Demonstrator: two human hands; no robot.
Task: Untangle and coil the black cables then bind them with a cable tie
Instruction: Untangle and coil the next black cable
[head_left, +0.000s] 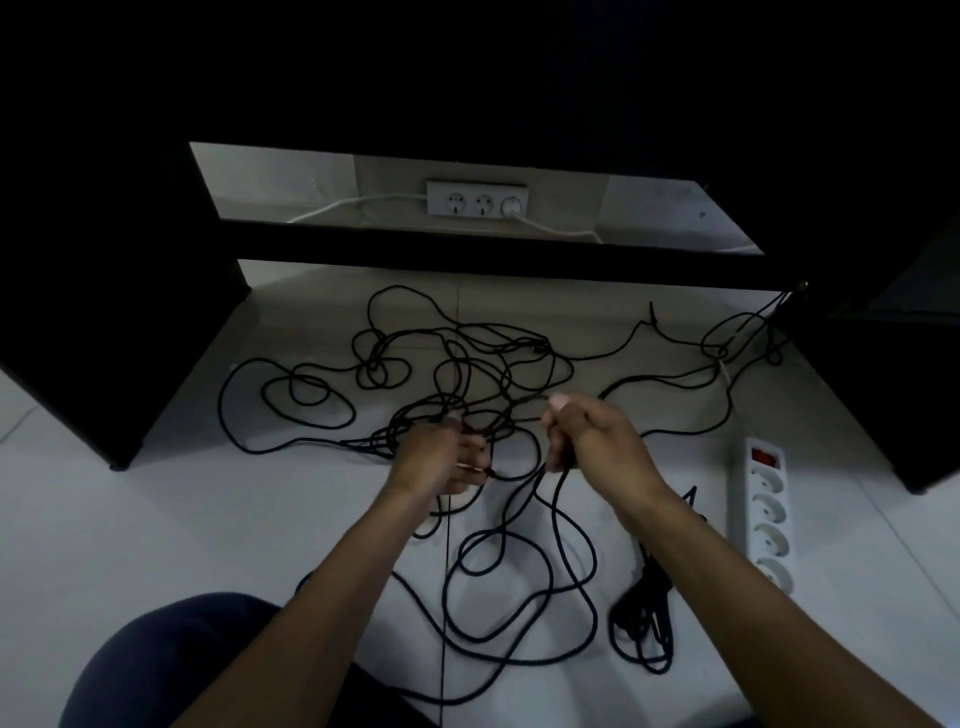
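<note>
On pale tiled floor (156, 519) | left hand (441, 460), right hand (587, 441) both clenched on thin black tangled cables (457, 364) | risk: pulling apart hard, tightening knots between fists.

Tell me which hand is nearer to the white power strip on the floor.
Right. The right hand holds black cable just to the left of the white power strip. The left hand grips the tangle farther left, beyond the right hand.

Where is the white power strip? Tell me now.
In the head view, the power strip lies on the floor at the right, beside the right hand and forearm, with black cables spread to its left.
</note>
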